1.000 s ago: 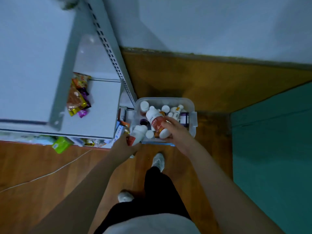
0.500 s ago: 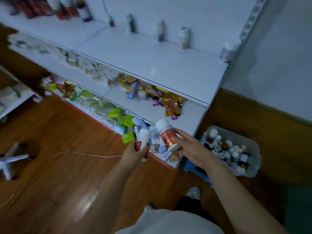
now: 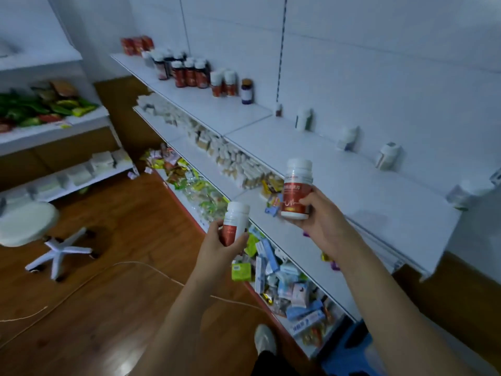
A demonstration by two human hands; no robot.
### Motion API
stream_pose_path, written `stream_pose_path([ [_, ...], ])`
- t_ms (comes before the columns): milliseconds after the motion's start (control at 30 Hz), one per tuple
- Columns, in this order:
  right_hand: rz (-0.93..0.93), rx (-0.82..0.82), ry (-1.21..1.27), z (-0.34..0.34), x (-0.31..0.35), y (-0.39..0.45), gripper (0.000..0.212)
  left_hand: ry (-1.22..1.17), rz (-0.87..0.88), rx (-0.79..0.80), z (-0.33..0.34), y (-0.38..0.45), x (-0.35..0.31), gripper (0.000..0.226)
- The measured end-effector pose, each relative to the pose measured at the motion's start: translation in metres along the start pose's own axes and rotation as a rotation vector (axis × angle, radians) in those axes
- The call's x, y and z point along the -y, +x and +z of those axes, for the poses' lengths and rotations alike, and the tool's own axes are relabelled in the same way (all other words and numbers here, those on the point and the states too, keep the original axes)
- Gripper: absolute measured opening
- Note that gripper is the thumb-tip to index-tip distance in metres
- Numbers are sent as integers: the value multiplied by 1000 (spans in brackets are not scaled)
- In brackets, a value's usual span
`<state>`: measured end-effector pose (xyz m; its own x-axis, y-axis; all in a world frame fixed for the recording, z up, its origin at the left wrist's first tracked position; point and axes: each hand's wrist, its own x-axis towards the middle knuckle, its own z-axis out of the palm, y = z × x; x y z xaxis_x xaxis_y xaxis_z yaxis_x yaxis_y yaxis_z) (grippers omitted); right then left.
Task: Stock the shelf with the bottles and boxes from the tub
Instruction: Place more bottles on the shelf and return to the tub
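My left hand (image 3: 219, 246) grips a white bottle with a red label (image 3: 233, 222), held upright in front of the shelving. My right hand (image 3: 324, 219) holds a larger white-capped bottle with a red label (image 3: 296, 189), upright, just in front of the top white shelf (image 3: 339, 183). Further left on that shelf stand several red-labelled bottles (image 3: 189, 74) and a blue-labelled one (image 3: 246, 91). A few white bottles (image 3: 387, 156) lean against the back wall on the right. The tub is out of view.
Lower shelves hold rows of small boxes (image 3: 230, 158), snack packets (image 3: 187, 180) and blue boxes (image 3: 287, 275). A white stool (image 3: 27, 223) stands on the wooden floor at left, and a thin cord (image 3: 130, 264) runs across it. A blue object (image 3: 349, 351) sits at bottom right.
I have turned from the tub toward the shelving. Both hands rose with their bottles, the right one now up by the top shelf. The tub has left the view.
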<state>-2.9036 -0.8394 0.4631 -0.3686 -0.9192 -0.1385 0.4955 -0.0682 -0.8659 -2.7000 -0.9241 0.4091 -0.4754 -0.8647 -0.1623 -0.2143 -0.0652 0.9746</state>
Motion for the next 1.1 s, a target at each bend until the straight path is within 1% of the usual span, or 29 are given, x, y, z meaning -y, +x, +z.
stream_pose_path([
  [33,-11,-8,28,4,6,15,42,-12,18,-5,-3,11,-6,44],
  [100,-41,-33,54,11,19,45,46,-18,47,-16,-6,37,-18,43],
  [133,-57,-45,38,16,25,61,48,-15,54,-18,-8,52,-23,42],
  [167,-74,-55,8,19,31,77,45,-13,65,-20,-9,67,-29,41],
  [267,-108,-86,-73,25,46,129,23,-6,106,-21,-10,119,-47,37],
  [300,-119,-93,-90,25,51,147,18,-7,117,-19,-10,136,-56,34],
  [367,-142,-83,-122,25,62,181,19,-11,131,-26,-9,169,-73,28],
  [533,-171,-63,-268,28,76,260,28,-83,123,-84,-10,243,-102,27],
  [633,-177,-93,-362,27,72,304,31,-60,124,-91,-15,280,-106,24],
  [733,-157,-122,-407,30,60,343,32,8,143,-70,-26,315,-103,29],
  [900,-131,-179,-452,46,42,408,25,46,155,-71,-54,379,-99,30],
  [1100,-171,-291,-488,81,24,496,21,58,170,-47,-103,476,-92,38],
])
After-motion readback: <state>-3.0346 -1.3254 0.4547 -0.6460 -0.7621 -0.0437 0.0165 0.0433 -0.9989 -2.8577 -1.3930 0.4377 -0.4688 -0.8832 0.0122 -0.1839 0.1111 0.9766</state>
